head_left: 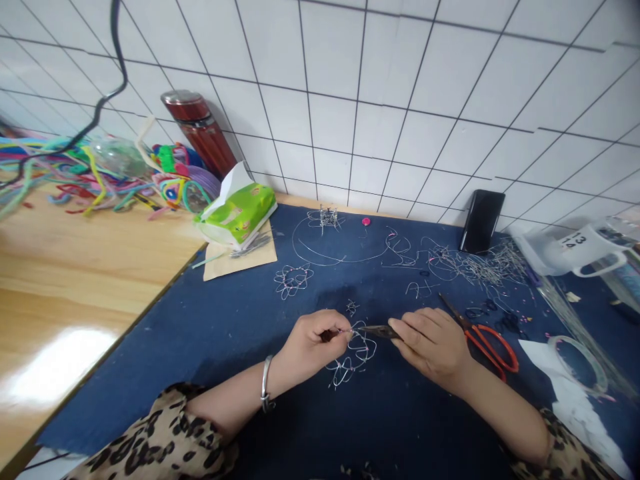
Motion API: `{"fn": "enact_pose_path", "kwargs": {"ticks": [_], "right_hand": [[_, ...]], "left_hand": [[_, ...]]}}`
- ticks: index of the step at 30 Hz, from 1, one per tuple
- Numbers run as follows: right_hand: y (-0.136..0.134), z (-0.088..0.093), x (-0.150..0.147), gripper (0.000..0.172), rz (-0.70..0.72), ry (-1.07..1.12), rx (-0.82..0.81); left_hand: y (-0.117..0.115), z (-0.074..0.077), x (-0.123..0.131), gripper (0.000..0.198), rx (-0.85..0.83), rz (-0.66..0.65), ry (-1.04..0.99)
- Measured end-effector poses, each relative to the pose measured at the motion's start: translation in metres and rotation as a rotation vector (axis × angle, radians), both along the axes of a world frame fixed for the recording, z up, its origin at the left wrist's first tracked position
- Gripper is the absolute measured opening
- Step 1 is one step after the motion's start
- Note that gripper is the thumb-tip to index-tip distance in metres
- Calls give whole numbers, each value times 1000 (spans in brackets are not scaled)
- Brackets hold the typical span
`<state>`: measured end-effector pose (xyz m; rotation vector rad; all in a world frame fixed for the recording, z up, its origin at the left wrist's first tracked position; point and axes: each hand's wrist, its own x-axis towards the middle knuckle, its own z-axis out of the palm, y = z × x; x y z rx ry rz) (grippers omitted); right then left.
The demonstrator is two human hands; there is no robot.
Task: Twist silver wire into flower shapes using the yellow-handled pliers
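Note:
Between thumb and fingers, my left hand [315, 343] pinches a looped wire ring [345, 369] with small pink beads, and most of the ring hangs below the fingertips. My right hand [435, 343] is closed around a pair of dark pliers [379, 331]. The pliers' tips point left and meet the wire close to my left fingertips; whether the jaws grip it is too small to tell. Just beyond lies a small twisted wire piece [352, 307]. A second flower-like wire ring [293, 281] rests on the blue mat [165, 373] farther left.
Orange-handled scissors [493, 347] lie right of my right hand. Behind are a wire heap [480, 263], a leaning phone [483, 221] and a white pitcher [575, 247]. Tape [603, 377] sits far right. Tissues [237, 213], a red flask [203, 133] and pipe cleaners [65, 163] stand left.

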<state>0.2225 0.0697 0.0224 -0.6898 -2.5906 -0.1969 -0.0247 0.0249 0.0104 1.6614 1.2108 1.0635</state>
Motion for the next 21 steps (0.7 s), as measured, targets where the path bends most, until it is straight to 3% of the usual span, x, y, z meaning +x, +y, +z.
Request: {"fn": "enact_pose_path", "kwargs": {"ticks": [15,21], "right_hand": [[-9,18,-4,29,-22,-52,17],[-18,26,-9,24,-78,-44,-107]], "left_hand": [[-1,1,1,11,70,-12,47],[-2,2,1,12,122,-8,91]]}}
